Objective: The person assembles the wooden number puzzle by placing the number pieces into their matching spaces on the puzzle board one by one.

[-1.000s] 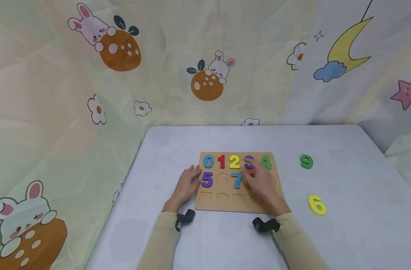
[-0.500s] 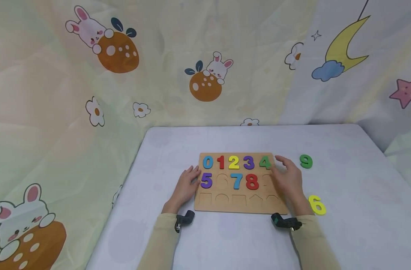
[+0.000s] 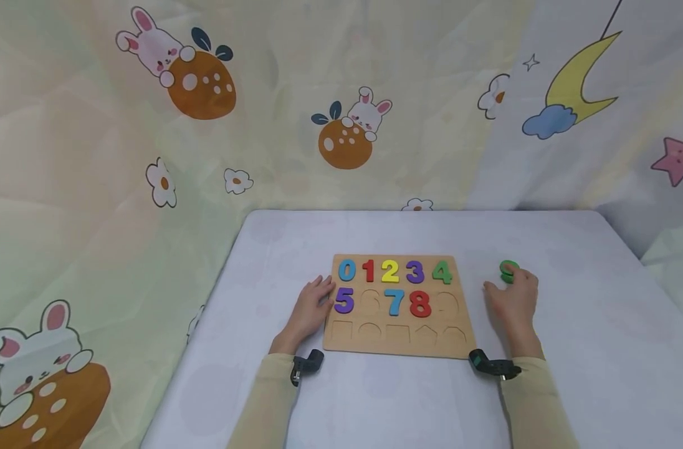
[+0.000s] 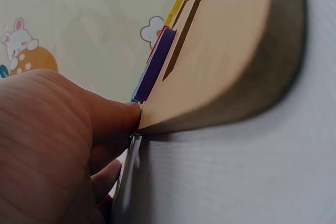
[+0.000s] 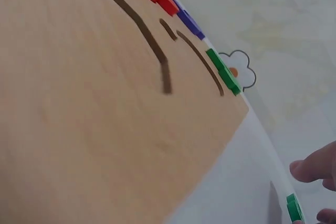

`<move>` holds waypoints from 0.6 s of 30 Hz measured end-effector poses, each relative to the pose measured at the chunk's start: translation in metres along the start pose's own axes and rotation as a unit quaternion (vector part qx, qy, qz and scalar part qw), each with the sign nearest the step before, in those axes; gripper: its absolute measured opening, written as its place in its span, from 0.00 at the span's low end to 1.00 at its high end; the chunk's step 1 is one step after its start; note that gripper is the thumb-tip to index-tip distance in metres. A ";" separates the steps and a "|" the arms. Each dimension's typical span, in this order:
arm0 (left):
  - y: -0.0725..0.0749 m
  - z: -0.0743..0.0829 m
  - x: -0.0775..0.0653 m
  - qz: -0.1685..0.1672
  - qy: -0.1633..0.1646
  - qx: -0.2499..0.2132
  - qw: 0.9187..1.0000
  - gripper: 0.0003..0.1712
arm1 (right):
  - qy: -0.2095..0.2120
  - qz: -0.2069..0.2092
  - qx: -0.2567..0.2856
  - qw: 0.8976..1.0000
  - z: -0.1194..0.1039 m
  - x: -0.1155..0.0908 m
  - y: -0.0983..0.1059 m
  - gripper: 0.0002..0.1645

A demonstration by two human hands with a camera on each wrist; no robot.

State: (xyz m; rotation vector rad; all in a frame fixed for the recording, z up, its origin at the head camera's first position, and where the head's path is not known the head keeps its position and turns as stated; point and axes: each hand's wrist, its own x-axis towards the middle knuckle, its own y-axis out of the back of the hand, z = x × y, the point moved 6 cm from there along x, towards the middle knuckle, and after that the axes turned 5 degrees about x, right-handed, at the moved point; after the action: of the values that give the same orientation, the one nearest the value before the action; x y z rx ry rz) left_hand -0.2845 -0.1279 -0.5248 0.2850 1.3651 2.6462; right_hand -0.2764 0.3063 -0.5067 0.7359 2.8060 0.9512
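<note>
A wooden number board (image 3: pixel 347 343) lies on the table with the coloured numbers 0 to 5, 7 and 8 in its top two rows. My left hand (image 3: pixel 308 308) touches the board's left edge beside the purple 5 (image 3: pixel 344 300); the left wrist view shows the thumb (image 4: pixel 113 113) at the board's edge. To the board's right, my right hand (image 3: pixel 514 305) reaches over the green 9 (image 3: pixel 506 267), its fingertips on or just above the piece. The right thumb (image 5: pixel 315 165) stands apart from the 9. The yellow 6 is hidden behind the right hand and wrist.
Unfilled recesses show in the second row, on both sides of the 7 (image 3: pixel 394 302) and red 8 (image 3: pixel 420 304), and along the bottom row. A white cloth covers the table (image 3: pixel 375 405). Behind it hangs a printed curtain (image 3: pixel 274 93).
My right hand has left the red 8, now lying in the second row, and moved right across the board to the green 9. My left hand has stayed at the board's edge.
</note>
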 end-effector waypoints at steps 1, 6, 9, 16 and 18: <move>0.000 0.000 0.000 0.001 -0.001 0.000 1.000 0.24 | -0.009 -0.004 -0.003 1.000 0.003 0.002 0.000 0.39; -0.002 -0.002 0.000 0.001 -0.006 -0.005 1.000 0.24 | -0.026 -0.022 -0.016 0.999 0.013 0.010 0.003 0.45; -0.003 -0.001 0.000 -0.005 -0.009 -0.005 1.000 0.24 | -0.023 -0.031 -0.032 0.999 0.017 0.014 0.005 0.47; 0.001 -0.002 -0.001 0.001 0.002 -0.010 1.000 0.25 | -0.003 -0.032 -0.053 0.998 0.021 0.024 0.003 0.47; 0.001 -0.002 0.000 -0.001 0.001 -0.009 1.000 0.25 | 0.000 -0.033 -0.059 0.998 0.023 0.025 0.003 0.48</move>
State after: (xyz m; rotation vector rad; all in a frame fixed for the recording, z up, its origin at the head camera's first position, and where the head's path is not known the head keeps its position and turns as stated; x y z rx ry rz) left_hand -0.2851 -0.1297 -0.5252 0.2787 1.3392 2.6562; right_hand -0.2920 0.3333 -0.5218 0.6253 2.7261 1.0944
